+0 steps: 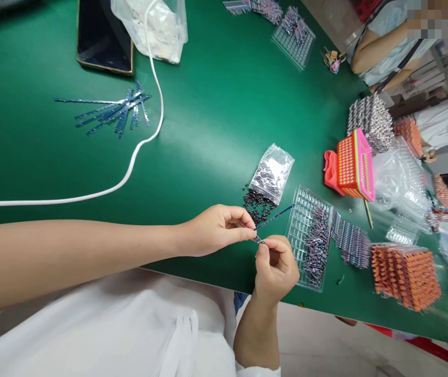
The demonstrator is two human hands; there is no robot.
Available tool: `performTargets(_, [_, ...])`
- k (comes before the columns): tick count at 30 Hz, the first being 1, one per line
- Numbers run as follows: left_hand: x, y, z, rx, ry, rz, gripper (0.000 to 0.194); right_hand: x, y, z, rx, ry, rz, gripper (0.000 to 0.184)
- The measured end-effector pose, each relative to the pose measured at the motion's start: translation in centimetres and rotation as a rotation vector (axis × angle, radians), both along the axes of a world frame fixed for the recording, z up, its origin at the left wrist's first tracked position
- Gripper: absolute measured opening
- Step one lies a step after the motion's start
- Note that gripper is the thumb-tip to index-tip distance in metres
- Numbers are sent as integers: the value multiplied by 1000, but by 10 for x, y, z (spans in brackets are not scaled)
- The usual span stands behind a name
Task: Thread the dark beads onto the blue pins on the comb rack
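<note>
My left hand (226, 229) is closed, thumb against fingers, on a thin dark blue strip (276, 215) that sticks out to the upper right. Close beside it, my right hand (277, 267) pinches at a tiny dark piece, perhaps a bead, too small to make out surely. A short thin length spans the gap between both fingertips. Just beyond the hands lies a heap of small dark beads (258, 203), spilling from a clear plastic bag (274, 170). Right of my right hand is a clear compartment tray (299, 217) with many thin purple-blue pieces (318, 246).
More blue strips (119, 111) lie fanned out at the left near a white cable (129, 170), a phone (105, 36) and a plastic tub (184, 23). Rightward stand an orange basket (349, 165) and stacked orange pieces (404, 275). Another person's arm (381, 47) rests at the far edge.
</note>
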State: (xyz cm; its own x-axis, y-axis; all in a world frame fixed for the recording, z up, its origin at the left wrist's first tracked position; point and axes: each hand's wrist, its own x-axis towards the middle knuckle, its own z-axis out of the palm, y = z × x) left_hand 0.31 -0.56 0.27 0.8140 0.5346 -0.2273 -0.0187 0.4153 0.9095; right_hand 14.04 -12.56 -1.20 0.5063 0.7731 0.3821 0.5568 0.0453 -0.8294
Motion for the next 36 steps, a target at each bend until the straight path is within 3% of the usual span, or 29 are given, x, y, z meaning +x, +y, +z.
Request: performTargets(36, [-2,1,5,105,59,24,17,2,-2,-2,-38,73,21,5])
